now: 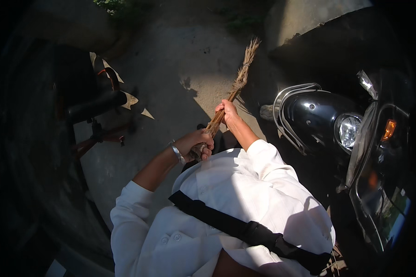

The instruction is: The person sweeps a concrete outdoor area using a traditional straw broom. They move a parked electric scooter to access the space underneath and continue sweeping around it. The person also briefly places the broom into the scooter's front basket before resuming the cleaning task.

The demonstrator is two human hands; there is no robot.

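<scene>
A broom of bundled dry stalks slants across the middle of the view, its frayed bristle end up at the far right and its thick bound end near my body. My left hand, with a metal bangle at the wrist, is wrapped round that near end. Farther along the stalks, my right hand is closed round the middle of the handle. The bristles reach out over the sunlit ground; whether their tip touches it I cannot tell.
A dark scooter or motorcycle with a chrome-edged front and round headlight stands close on my right. On the left, in deep shade, are a black handlebar grip and red metal parts. Concrete ground stretches ahead, partly in shadow.
</scene>
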